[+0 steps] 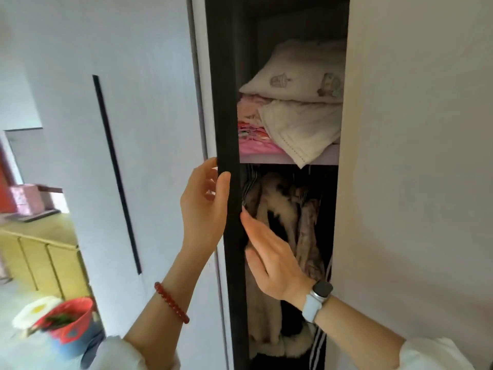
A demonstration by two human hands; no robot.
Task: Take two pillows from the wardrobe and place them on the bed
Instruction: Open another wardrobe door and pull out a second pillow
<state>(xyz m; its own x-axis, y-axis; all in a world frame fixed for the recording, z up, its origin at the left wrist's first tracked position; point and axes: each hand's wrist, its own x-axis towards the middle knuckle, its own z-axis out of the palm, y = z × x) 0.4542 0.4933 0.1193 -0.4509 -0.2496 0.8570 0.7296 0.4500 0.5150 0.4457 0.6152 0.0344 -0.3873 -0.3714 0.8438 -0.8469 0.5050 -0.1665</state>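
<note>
The wardrobe stands partly open, showing a narrow gap between its white doors. On the upper shelf [320,158] lies a cream pillow [298,73] with small printed pictures, on top of a second cream pillow [301,126] and folded pink bedding [253,140]. My left hand [205,206] grips the dark edge of the left door [226,102], thumb in front. My right hand [269,252], with a watch on the wrist, is flat with fingers apart against the inner side of that edge, holding nothing.
Coats and furry garments [280,236] hang below the shelf. The right door [413,156] covers the rest of the wardrobe. At the lower left are a red basin [69,319], a white bowl and a yellow cabinet [40,252].
</note>
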